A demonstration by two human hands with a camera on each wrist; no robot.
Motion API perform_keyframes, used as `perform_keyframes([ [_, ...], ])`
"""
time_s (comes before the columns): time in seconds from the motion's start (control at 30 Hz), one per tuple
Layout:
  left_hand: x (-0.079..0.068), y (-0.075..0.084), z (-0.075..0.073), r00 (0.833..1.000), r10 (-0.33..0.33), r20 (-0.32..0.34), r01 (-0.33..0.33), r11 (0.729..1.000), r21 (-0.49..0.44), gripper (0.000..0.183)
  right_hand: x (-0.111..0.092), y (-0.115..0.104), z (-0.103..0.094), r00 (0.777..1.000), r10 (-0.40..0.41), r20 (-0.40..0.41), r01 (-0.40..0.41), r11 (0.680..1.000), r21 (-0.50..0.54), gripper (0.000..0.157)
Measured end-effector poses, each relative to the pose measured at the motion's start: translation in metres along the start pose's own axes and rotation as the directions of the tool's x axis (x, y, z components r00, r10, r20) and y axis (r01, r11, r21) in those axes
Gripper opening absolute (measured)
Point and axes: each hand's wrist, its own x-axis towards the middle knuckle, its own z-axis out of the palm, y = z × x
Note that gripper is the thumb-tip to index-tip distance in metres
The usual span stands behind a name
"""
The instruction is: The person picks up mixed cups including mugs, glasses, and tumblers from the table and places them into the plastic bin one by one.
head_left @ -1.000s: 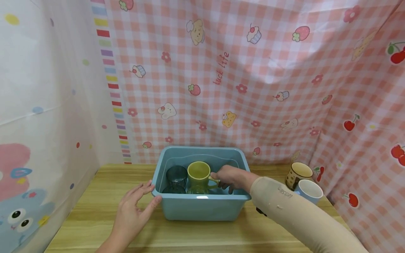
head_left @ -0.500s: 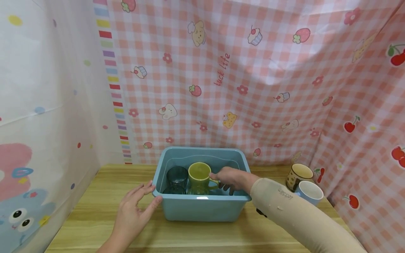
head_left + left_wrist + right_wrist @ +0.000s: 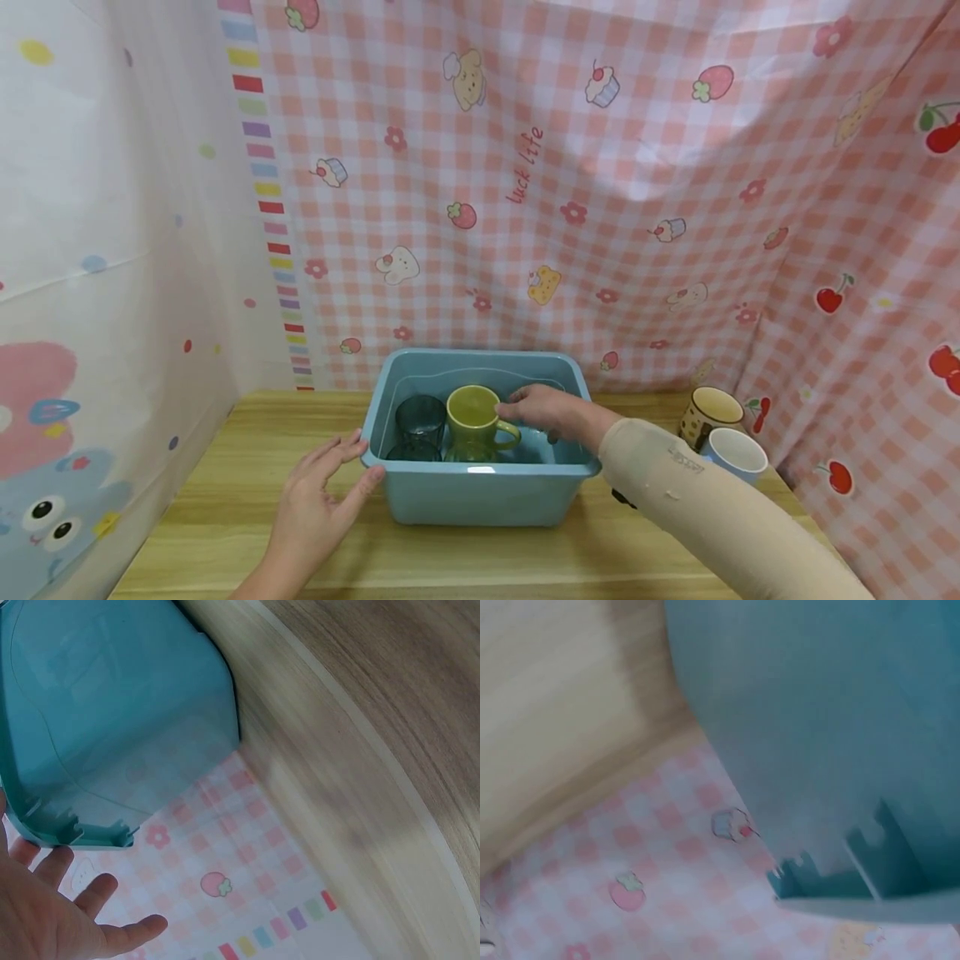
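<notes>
A blue plastic tub [image 3: 480,498] stands on the wooden table. Inside it, a yellow-green mug [image 3: 472,406] stands upright with its handle to the right. Dark tinted glass [image 3: 420,417] shows to the mug's left. My right hand [image 3: 551,408] reaches over the tub's right side, thumb beside the mug's rim, fingers extended and off the handle; some fingertips are hidden. My left hand [image 3: 318,500] touches the tub's left front corner with spread fingers; the left wrist view shows its fingertips at the rim. In the right wrist view only the tub's outer wall [image 3: 817,735] appears.
At the table's right stand a yellow spotted mug [image 3: 712,408] and a light blue mug [image 3: 737,454], partly behind my right sleeve. A pink checked curtain [image 3: 570,158] hangs behind the tub, and a white one [image 3: 150,208] at the left.
My right hand has come off the yellow-green mug's handle, rising slightly with its fingers straightening. The mug stays in place, and my left hand remains at the tub's corner.
</notes>
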Motion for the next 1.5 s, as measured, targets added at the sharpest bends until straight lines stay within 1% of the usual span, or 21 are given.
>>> perform_keyframes([
  [0.07,0.000,0.000,0.000,1.000,0.004,-0.002,-0.004,1.000,-0.002,0.038,-0.003,-0.002,-0.003,0.996,-0.083,-0.043,0.079,0.993,-0.088,0.065],
  [0.13,0.000,0.000,0.000,1.000,0.004,-0.002,-0.004,1.000,-0.003,0.038,-0.007,-0.004,-0.006,0.981,-0.166,-0.102,0.145,0.971,-0.188,0.065],
  [0.17,0.000,0.000,0.001,1.000,0.002,-0.001,-0.002,1.000,0.000,0.038,-0.008,-0.005,-0.007,0.968,-0.215,-0.126,0.180,0.954,-0.241,0.065],
  [0.23,0.000,0.000,0.001,1.000,0.000,0.000,0.000,1.000,0.002,0.038,-0.012,-0.007,-0.011,0.940,-0.292,-0.174,0.224,0.917,-0.330,0.066],
  [0.37,-0.001,0.000,0.001,1.000,-0.011,0.006,0.011,1.000,-0.001,0.038,-0.021,-0.010,-0.018,0.877,-0.419,-0.235,0.284,0.846,-0.452,0.068],
  [0.47,-0.001,0.001,0.001,1.000,-0.024,0.012,0.024,1.000,-0.005,0.038,-0.027,-0.012,-0.024,0.844,-0.461,-0.276,0.287,0.821,-0.493,0.071],
  [0.5,-0.001,0.002,0.000,0.999,-0.028,0.014,0.028,1.000,-0.005,0.038,-0.030,-0.013,-0.026,0.837,-0.464,-0.290,0.282,0.820,-0.498,0.071],
  [0.7,-0.001,0.005,0.000,1.000,-0.026,0.015,0.026,1.000,-0.002,0.037,-0.044,-0.013,-0.047,0.827,-0.445,-0.345,0.270,0.851,-0.451,0.072],
  [0.73,-0.001,0.005,0.000,0.999,-0.030,0.018,0.030,1.000,0.000,0.037,-0.047,-0.012,-0.051,0.821,-0.448,-0.354,0.274,0.853,-0.445,0.072],
  [0.93,0.000,0.002,0.000,0.997,-0.068,0.042,0.068,0.998,0.003,0.038,-0.058,-0.006,-0.075,0.752,-0.507,-0.422,0.300,0.833,-0.466,0.067],
  [1.03,0.000,0.002,-0.001,0.997,-0.063,0.039,0.064,0.998,-0.002,0.038,-0.064,-0.001,-0.086,0.731,-0.510,-0.454,0.286,0.832,-0.476,0.066],
  [1.07,0.000,0.003,-0.001,0.998,-0.060,0.037,0.060,0.998,-0.002,0.038,-0.066,0.000,-0.089,0.727,-0.507,-0.463,0.276,0.833,-0.479,0.066],
  [1.23,0.000,0.004,-0.002,0.998,-0.057,0.036,0.057,0.998,0.012,0.037,-0.078,0.009,-0.107,0.721,-0.491,-0.489,0.259,0.845,-0.468,0.066],
  [1.3,0.000,0.004,-0.002,0.997,-0.060,0.041,0.060,0.998,0.017,0.038,-0.084,0.011,-0.114,0.727,-0.477,-0.494,0.252,0.855,-0.453,0.067],
  [1.4,0.000,0.006,-0.003,0.997,-0.059,0.045,0.059,0.998,0.016,0.037,-0.092,0.015,-0.123,0.729,-0.457,-0.509,0.239,0.867,-0.437,0.069],
  [1.5,0.000,0.007,-0.003,0.997,-0.057,0.045,0.056,0.998,0.015,0.037,-0.101,0.020,-0.131,0.739,-0.421,-0.526,0.211,0.886,-0.413,0.072],
])
